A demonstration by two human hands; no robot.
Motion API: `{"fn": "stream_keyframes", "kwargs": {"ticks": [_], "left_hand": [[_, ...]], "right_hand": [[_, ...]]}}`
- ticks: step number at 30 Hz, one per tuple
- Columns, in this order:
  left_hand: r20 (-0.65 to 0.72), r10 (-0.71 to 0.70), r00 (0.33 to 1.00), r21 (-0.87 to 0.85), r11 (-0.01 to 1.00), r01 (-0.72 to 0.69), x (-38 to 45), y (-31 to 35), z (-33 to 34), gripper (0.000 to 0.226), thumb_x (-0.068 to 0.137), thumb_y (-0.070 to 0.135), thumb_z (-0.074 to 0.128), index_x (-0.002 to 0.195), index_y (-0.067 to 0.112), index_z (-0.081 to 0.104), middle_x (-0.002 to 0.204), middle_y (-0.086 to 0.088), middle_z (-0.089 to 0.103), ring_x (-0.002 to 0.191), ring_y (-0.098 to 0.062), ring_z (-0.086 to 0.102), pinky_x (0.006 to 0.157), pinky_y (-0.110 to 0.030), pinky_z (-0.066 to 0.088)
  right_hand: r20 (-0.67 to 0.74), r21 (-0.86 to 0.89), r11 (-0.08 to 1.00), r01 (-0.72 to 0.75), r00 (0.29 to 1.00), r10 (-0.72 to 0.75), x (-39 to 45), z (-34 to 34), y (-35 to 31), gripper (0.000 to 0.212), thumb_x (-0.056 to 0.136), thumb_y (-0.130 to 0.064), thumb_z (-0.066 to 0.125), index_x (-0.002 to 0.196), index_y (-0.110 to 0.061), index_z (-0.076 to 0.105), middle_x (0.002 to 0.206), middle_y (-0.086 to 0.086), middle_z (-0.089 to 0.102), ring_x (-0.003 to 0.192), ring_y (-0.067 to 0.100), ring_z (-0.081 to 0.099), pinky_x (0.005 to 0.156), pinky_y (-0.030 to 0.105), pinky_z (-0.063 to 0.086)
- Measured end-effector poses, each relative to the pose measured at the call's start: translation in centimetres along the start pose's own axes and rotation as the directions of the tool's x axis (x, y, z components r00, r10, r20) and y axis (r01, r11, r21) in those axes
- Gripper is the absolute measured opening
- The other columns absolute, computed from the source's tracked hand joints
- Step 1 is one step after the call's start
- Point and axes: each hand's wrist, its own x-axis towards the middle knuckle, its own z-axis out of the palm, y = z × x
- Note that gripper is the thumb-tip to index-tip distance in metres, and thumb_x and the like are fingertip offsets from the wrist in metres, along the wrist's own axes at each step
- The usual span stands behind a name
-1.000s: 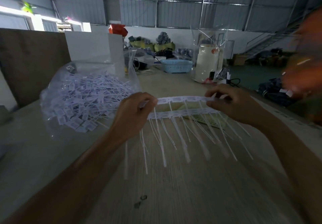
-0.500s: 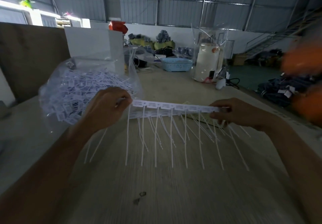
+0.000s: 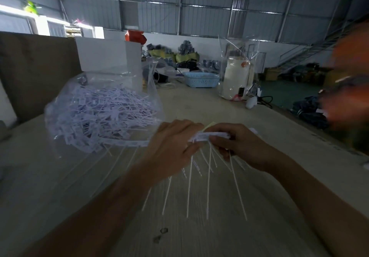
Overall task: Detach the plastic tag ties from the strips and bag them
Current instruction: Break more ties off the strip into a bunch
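Working from the clear bag [image 3: 95,104] as landmark, lying open-mouthed on the table [image 3: 209,104] and already heaped with loose white ties. Just right of the bag's mouth and nearer the camera, a bared runner strip [image 3: 127,143] trailing leftward from under the left hand [image 3: 171,146], fingers curled over the strip end, though the exact pinch hidden beneath the knuckles. Further right of the bag, touching that hand, the bunched tag ties [image 3: 207,136], heads gathered tight, thin tails [image 3: 208,178] fanning down toward the camera over the table. Furthest right of the bag, the right hand [image 3: 239,146], thumb and fingers closed narrow round the bunched heads. To do this step well, probably: keeping both grips close to the joint, twisting or snapping the heads off the runner in one short motion rather than tugging on the tails, which look thin enough to stretch or tangle. Holding the freed bundle squarely so none scatter, then carrying it left into the bag's mouth, tails first or sideways to avoid snagging the film. Beyond the bag, a blue basket [image 3: 200,79] and a white jar [image 3: 236,76], well clear of the work.
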Motion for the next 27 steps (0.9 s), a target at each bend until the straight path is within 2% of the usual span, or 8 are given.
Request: {"fn": "stream_keyframes", "kwargs": {"ticks": [3,6,8,13,16,21,27], "left_hand": [[-0.025,0.011,1.000,-0.007,1.000,-0.011,0.1,0.4,-0.1,0.027,0.093,0.028,0.058,0.114,0.014,0.070,0.098,-0.004,0.071,0.086,-0.027,0.064,0.074,-0.044,0.049],[-0.088,-0.007,0.996,0.026,1.000,0.010,0.0,0.1,-0.7,0.022,0.091,0.025,0.065,0.109,0.014,0.071,0.096,-0.003,0.069,0.085,-0.026,0.063,0.072,-0.044,0.050],[-0.110,-0.005,0.994,0.050,0.999,0.010,0.0,0.0,-0.9,0.022,0.090,0.025,0.066,0.108,0.014,0.071,0.096,-0.003,0.068,0.086,-0.026,0.062,0.072,-0.044,0.049],[-0.079,0.006,0.997,0.075,0.997,0.000,-0.2,0.0,-0.8,0.030,0.089,0.031,0.056,0.110,0.015,0.071,0.098,-0.002,0.067,0.089,-0.027,0.061,0.073,-0.040,0.048],[-0.039,-0.005,0.999,0.035,0.999,0.006,-0.5,-0.1,-0.5,0.022,0.090,0.024,0.064,0.109,0.015,0.070,0.096,-0.001,0.069,0.085,-0.027,0.061,0.071,-0.041,0.049],[-0.017,-0.038,0.999,0.018,0.999,0.038,-0.9,0.1,-0.2,0.017,0.090,0.024,0.062,0.103,0.014,0.069,0.090,-0.002,0.070,0.079,-0.026,0.063,0.067,-0.043,0.050],[-0.001,-0.062,0.998,0.016,0.998,0.062,-0.9,0.3,0.0,0.015,0.092,0.024,0.056,0.097,0.015,0.068,0.086,-0.001,0.069,0.078,-0.025,0.063,0.068,-0.041,0.049]], "right_hand": [[0.009,0.127,0.991,-0.048,0.999,0.047,0.2,0.7,-0.1,0.021,0.097,-0.022,0.060,0.112,-0.010,0.067,0.073,0.003,0.059,0.060,0.016,0.054,0.054,0.028,0.048],[-0.077,0.289,0.950,-0.119,0.986,0.147,0.4,0.8,0.0,0.028,0.089,-0.026,0.066,0.112,-0.009,0.065,0.082,0.007,0.063,0.057,0.015,0.057,0.051,0.027,0.048],[-0.081,0.314,0.938,-0.147,0.980,0.180,0.4,0.6,0.1,0.030,0.090,-0.030,0.065,0.107,-0.006,0.067,0.082,0.009,0.064,0.058,0.015,0.058,0.050,0.027,0.049],[-0.035,0.197,0.975,-0.107,0.993,0.116,0.1,0.9,0.1,0.029,0.095,-0.030,0.060,0.099,-0.002,0.064,0.076,0.009,0.065,0.057,0.018,0.059,0.051,0.028,0.050],[-0.035,0.147,0.985,-0.095,0.994,0.102,0.0,1.1,-0.1,0.026,0.096,-0.031,0.059,0.101,-0.006,0.066,0.073,0.010,0.066,0.055,0.019,0.059,0.049,0.028,0.049],[-0.105,-0.182,0.983,0.005,0.994,-0.025,0.0,1.7,-0.6,0.020,0.100,-0.024,0.055,0.092,-0.009,0.065,0.062,0.003,0.063,0.045,0.017,0.053,0.044,0.024,0.043],[-0.111,-0.290,0.955,0.057,0.989,-0.093,0.0,1.7,-0.8,0.021,0.101,-0.020,0.055,0.087,-0.007,0.063,0.059,0.003,0.059,0.043,0.009,0.048,0.046,0.021,0.039]]}}
